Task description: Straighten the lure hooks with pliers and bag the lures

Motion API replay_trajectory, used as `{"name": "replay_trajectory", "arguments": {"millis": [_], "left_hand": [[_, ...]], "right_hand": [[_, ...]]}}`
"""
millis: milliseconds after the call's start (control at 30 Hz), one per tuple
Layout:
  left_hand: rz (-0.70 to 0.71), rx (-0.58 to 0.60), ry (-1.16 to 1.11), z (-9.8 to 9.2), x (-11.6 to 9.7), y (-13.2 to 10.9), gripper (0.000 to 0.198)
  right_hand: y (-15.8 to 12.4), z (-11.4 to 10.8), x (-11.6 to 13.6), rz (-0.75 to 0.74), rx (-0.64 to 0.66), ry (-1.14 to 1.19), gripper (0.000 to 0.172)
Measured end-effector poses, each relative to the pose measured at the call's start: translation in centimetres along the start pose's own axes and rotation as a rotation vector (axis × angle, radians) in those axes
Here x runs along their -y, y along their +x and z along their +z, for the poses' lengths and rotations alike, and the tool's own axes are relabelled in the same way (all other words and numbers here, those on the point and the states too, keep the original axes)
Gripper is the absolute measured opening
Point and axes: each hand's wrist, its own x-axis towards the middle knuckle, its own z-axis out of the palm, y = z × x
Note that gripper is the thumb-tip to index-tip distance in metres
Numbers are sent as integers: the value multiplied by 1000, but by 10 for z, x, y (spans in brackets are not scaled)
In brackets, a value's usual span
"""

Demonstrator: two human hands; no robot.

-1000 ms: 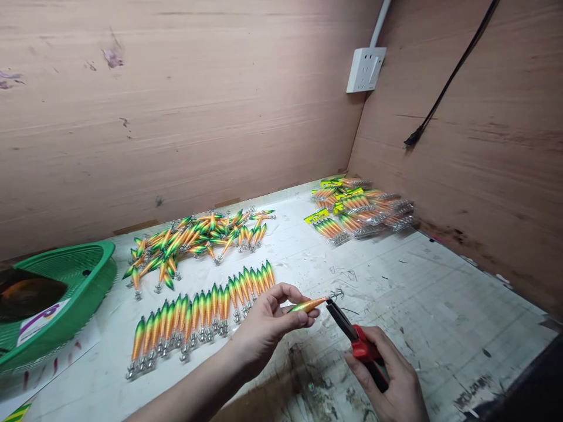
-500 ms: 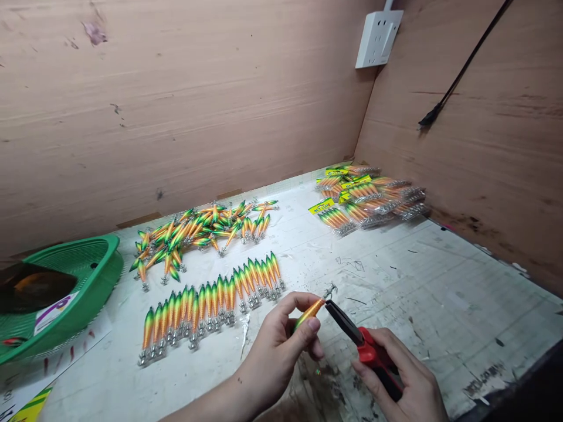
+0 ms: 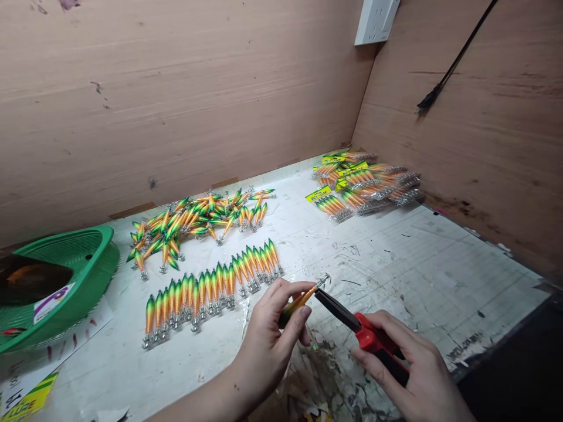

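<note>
Orange-and-green lure (image 3: 299, 300) pinched in left hand (image 3: 268, 346), fingers closed on its body, held just above desk (image 3: 417, 252), hook cluster (image 3: 324, 280) pointing up and away. Red-handled pliers (image 3: 372, 343) gripped in right hand (image 3: 411, 366), fingers wrapped round the handles. Black nose right at the hook end of lure, touching or nearly so; cannot tell which, nor whether nose open or shut.

Probably around the middle or past it, judging from the layout. Done, by the look: neat row (image 3: 211, 290) of like lures side by side, hooks toward the near edge, just beyond left hand. Left, by the look: loose heap (image 3: 197, 220) of the same lures farther back, near wooden wall (image 3: 176, 105), about as many as in row or more. Clear bags (image 3: 365, 181) of lures stacked in far right corner, well apart from both hands.

Writing: yellow header cards (image 3: 317, 194) on bags, dark print too blurred to read surely. "LURE" legible on yellow card (image 3: 26, 401) at lower left edge. White label (image 3: 50, 302) with purple mark inside green basket (image 3: 88, 234), unreadable. White socket (image 3: 376, 20) and black cable (image 3: 453, 61) on the walls, no writing seen.
</note>
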Motion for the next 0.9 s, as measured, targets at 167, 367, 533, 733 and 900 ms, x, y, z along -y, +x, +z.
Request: {"name": "replay_trajectory", "arguments": {"millis": [167, 367, 533, 733, 900], "left_hand": [[65, -24, 28, -2, 1, -5, 22], [70, -39, 30, -2, 5, -10, 23], [50, -50, -2, -1, 5, -11, 23], [55, -79, 3, 0, 2, -12, 22], [51, -72, -16, -1, 2, -14, 21]], "right_hand": [[0, -2, 2, -17, 75, 13, 15], [0, -1, 6, -10, 56, 17, 13], [3, 0, 6, -45, 72, -8, 13], [2, 1, 6, -18, 53, 54, 16], [1, 0, 5, 11, 90, 49, 18]]}}
